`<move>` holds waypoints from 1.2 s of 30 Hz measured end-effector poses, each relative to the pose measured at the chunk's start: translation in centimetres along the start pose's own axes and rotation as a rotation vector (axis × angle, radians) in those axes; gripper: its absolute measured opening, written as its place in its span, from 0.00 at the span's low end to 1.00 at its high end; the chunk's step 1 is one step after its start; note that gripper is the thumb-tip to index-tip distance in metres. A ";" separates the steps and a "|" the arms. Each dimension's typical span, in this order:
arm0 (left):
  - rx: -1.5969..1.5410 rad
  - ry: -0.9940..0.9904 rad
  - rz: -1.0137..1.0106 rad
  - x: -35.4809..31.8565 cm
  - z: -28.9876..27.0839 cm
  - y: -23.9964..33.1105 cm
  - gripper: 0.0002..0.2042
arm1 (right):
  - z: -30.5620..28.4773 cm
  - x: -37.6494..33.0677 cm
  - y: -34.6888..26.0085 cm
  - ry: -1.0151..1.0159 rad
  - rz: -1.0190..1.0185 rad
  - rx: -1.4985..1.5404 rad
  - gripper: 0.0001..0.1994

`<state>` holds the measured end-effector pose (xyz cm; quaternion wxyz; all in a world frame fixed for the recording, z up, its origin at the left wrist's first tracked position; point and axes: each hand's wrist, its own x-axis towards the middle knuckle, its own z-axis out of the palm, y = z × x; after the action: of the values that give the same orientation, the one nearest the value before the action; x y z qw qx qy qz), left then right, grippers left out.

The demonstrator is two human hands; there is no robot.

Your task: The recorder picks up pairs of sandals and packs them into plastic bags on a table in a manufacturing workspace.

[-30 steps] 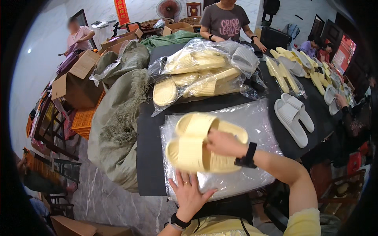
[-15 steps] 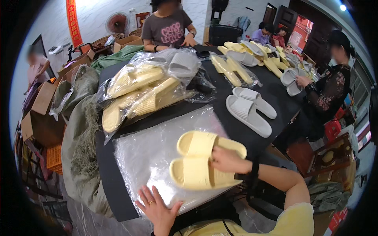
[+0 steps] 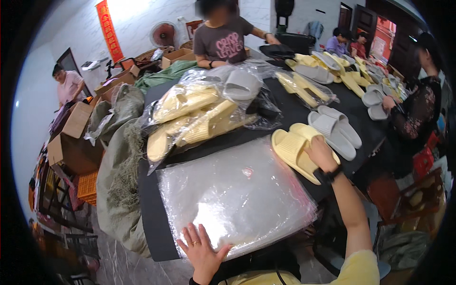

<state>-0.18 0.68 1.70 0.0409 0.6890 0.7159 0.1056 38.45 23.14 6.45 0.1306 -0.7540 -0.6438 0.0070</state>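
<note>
My left hand (image 3: 203, 252) lies flat with fingers spread on the near left corner of a stack of clear plastic bags (image 3: 247, 204). My right hand (image 3: 321, 154) grips a pair of pale yellow slide slippers (image 3: 290, 148) by the inner edges, its fingertips partly hidden between the two shoes. The pair is at the far right edge of the stack, side by side, toes pointing away from me. Just beyond it, a pair of grey slide slippers (image 3: 332, 130) rests on the black tabletop (image 3: 156, 237).
Bagged yellow slippers (image 3: 187, 102) are heaped at the far left, with bagged grey slippers (image 3: 241, 84) on top. More slippers (image 3: 351, 78) cover the far right. A person (image 3: 223, 42) stands across the table; another (image 3: 418, 95) handles grey slippers. Sacks (image 3: 116, 185) and cartons (image 3: 71, 152) crowd the left.
My right hand has carried the yellow slippers off the middle of the bags to the far right, beside the grey pair. My left hand stays on the bags. The person opposite now reaches toward a black item.
</note>
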 end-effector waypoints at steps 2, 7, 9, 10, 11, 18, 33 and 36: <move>-0.001 0.006 0.030 -0.1 0.2 0.5 0.51 | -3.6 -3.5 -2.7 0.233 -0.228 0.128 0.19; 0.074 0.015 0.021 -0.4 0.6 -0.4 0.51 | -8.4 -10.9 -12.1 -0.884 -0.165 1.318 0.20; 0.053 0.004 0.023 -0.3 0.8 -0.4 0.50 | -6.3 -11.9 -12.5 -1.078 -0.080 1.515 0.20; 0.058 0.006 0.024 -0.1 0.7 -0.4 0.50 | -4.7 -12.3 -12.4 -1.276 0.014 1.700 0.21; 0.049 -0.002 0.020 -0.1 0.7 -0.1 0.50 | -1.7 -12.0 -11.2 -1.271 0.013 1.701 0.21; 0.041 -0.197 0.039 0.5 -2.6 -0.1 0.48 | 7.2 -10.2 -7.8 -1.602 0.382 2.486 0.25; -0.944 -0.355 0.090 32.8 -11.6 10.1 0.28 | 7.6 -10.3 -7.4 -1.420 0.255 2.328 0.19; -1.180 -0.311 -0.196 36.9 -8.4 13.2 0.26 | 9.1 -10.7 -7.5 -1.456 0.165 2.379 0.20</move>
<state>9.23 36.94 15.85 0.5284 0.4885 0.5825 0.3780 27.75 15.50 -2.52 0.3241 -0.0545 -0.1287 0.9357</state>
